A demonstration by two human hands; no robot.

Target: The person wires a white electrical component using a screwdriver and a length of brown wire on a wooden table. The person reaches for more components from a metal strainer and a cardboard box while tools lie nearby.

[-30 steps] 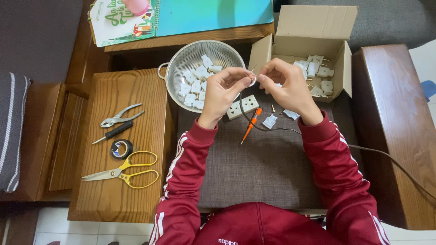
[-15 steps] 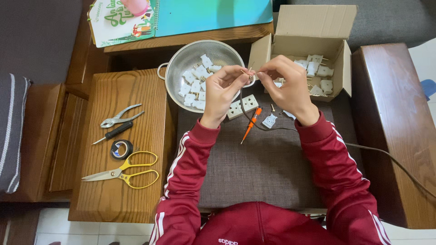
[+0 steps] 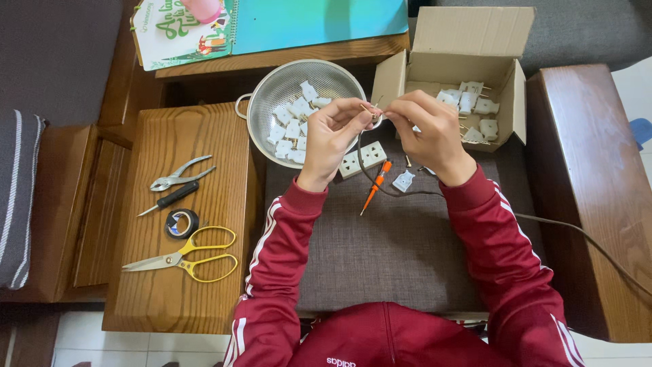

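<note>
A brown fabric cushion [image 3: 394,251] lies in the middle. To its left stands a low wooden worktop [image 3: 183,272], and further left a dark sofa with a striped pillow [image 3: 17,197]. Right of the cushion is a polished wooden armrest [image 3: 584,170]. Below the worktop, white floor tiles [image 3: 136,350] show. The light is soft daylight.

A thin dark wire [image 3: 372,114], bare copper ends up, pinched between fingertips.
</note>
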